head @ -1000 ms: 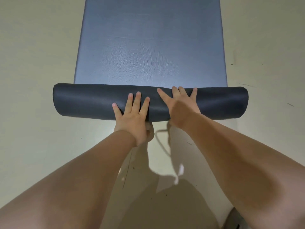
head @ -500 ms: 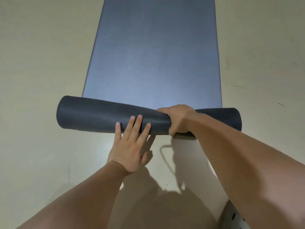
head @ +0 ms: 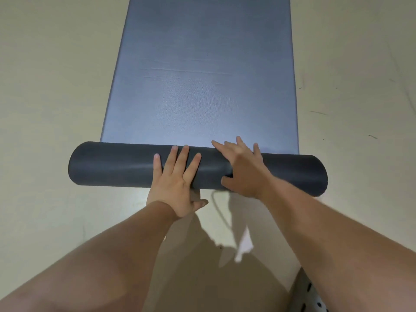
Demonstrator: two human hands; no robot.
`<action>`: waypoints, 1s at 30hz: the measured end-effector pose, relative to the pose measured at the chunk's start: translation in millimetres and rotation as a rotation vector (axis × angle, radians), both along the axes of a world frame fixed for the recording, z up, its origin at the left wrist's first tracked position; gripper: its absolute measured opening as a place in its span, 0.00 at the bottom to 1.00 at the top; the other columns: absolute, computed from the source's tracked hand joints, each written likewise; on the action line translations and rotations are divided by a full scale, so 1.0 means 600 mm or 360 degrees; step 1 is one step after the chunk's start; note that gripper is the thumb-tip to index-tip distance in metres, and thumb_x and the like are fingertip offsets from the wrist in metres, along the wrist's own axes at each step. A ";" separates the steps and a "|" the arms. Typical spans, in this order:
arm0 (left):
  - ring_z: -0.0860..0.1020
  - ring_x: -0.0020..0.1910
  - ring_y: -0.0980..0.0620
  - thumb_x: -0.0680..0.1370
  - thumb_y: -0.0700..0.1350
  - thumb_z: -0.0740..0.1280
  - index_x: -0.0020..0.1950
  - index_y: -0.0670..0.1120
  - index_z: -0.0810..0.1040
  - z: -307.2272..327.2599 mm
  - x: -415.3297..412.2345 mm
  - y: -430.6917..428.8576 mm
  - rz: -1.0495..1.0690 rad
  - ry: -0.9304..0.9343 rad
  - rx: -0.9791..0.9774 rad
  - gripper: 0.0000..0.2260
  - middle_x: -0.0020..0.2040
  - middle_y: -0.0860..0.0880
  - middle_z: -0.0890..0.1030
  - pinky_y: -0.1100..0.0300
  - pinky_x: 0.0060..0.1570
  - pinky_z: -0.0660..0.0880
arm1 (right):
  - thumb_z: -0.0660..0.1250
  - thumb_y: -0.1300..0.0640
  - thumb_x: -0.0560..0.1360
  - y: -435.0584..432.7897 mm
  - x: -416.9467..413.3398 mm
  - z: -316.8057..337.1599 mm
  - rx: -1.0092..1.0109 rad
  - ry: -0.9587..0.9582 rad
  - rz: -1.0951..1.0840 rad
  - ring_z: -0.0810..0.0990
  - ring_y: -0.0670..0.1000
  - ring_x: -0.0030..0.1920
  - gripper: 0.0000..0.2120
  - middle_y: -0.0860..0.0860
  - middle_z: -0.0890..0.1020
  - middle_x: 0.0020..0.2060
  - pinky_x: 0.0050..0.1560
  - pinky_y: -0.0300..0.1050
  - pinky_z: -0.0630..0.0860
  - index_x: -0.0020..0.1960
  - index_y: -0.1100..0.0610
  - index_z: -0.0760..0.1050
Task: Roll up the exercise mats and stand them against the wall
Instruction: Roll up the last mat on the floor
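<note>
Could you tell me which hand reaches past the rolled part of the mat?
The right hand: its fingertips pass the roll, whereas the left hand ends on it.

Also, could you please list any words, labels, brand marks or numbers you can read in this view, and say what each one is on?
None: no readable text shows anywhere in this view.
The mat is plain blue-grey with faint creases, and its rolled part is plain dark.
The floor has only scuff marks.
The pale object at the bottom right corner bears dark dots, not letters.
</note>
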State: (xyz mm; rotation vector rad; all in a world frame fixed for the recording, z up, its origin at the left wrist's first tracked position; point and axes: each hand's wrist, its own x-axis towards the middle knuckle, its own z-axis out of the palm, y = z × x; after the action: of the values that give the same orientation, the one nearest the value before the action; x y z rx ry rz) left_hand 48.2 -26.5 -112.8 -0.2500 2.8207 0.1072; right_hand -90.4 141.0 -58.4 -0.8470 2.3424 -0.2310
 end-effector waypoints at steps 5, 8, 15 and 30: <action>0.35 0.81 0.38 0.57 0.85 0.58 0.83 0.56 0.40 0.031 -0.091 -0.025 0.0092 -0.0147 0.0012 0.62 0.84 0.47 0.42 0.28 0.73 0.37 | 0.66 0.35 0.74 0.019 0.095 -0.052 -0.0015 0.0760 -0.0018 0.47 0.67 0.83 0.46 0.62 0.51 0.83 0.76 0.77 0.43 0.85 0.51 0.53; 0.32 0.79 0.36 0.53 0.86 0.58 0.82 0.57 0.36 0.045 -0.143 -0.045 0.0092 -0.0268 -0.0041 0.66 0.83 0.45 0.36 0.26 0.72 0.36 | 0.64 0.27 0.73 0.023 0.087 -0.071 0.0272 0.0645 -0.0049 0.34 0.67 0.81 0.57 0.61 0.34 0.82 0.73 0.81 0.40 0.83 0.50 0.31; 0.35 0.81 0.37 0.66 0.78 0.63 0.83 0.50 0.36 0.043 -0.117 -0.019 0.0095 0.0045 -0.0105 0.59 0.82 0.42 0.36 0.26 0.73 0.41 | 0.72 0.22 0.63 -0.020 -0.019 -0.062 0.0424 0.0583 -0.0008 0.30 0.67 0.80 0.71 0.60 0.31 0.81 0.73 0.83 0.40 0.80 0.48 0.23; 0.33 0.80 0.40 0.61 0.75 0.71 0.82 0.51 0.34 0.029 -0.216 -0.063 0.0111 -0.0171 0.0013 0.66 0.83 0.47 0.37 0.29 0.73 0.37 | 0.78 0.53 0.73 -0.064 -0.093 -0.074 0.0293 0.0837 0.0092 0.55 0.69 0.81 0.56 0.66 0.58 0.81 0.77 0.76 0.52 0.85 0.45 0.42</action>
State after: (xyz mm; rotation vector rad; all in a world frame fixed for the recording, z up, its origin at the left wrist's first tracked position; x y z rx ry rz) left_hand -81.3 -64.3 -95.1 -0.3422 2.7052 0.1175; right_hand -146.0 102.5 -102.7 -0.9687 2.7577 0.2625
